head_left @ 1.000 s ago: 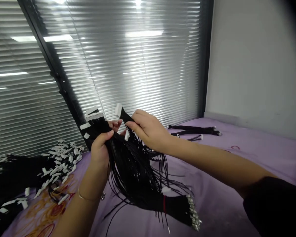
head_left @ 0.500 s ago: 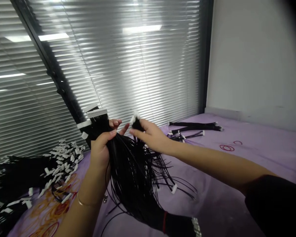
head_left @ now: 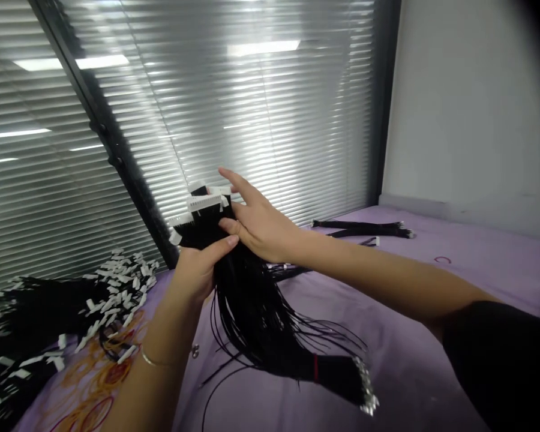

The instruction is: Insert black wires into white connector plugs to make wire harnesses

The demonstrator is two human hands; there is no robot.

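Observation:
A thick bundle of black wires (head_left: 256,300) runs from white connectors (head_left: 206,203) at its upper end down to shiny metal terminals (head_left: 366,387). Near those terminals a red rubber band (head_left: 315,368) circles it. My left hand (head_left: 202,264) is closed around the bundle just below the connectors, thumb across the front. From the right, my right hand (head_left: 265,228) grips the same upper part between thumb and fingers, with its index finger stretched upward. The wires partly hide the fingers of both hands. Loose wire ends fan out beneath.
A pile of black wires with white connectors (head_left: 117,288) lies at left, beside scattered orange and red rubber bands (head_left: 101,375). Further right on the purple cloth (head_left: 490,258) rest tied wire bundles (head_left: 364,228) and a red band (head_left: 441,260). Window blinds (head_left: 261,120) stand behind.
My right hand has moved left, bringing its small wire bunch with white connectors against the bundle in my left hand. The bundle's lower end has shifted slightly right and up.

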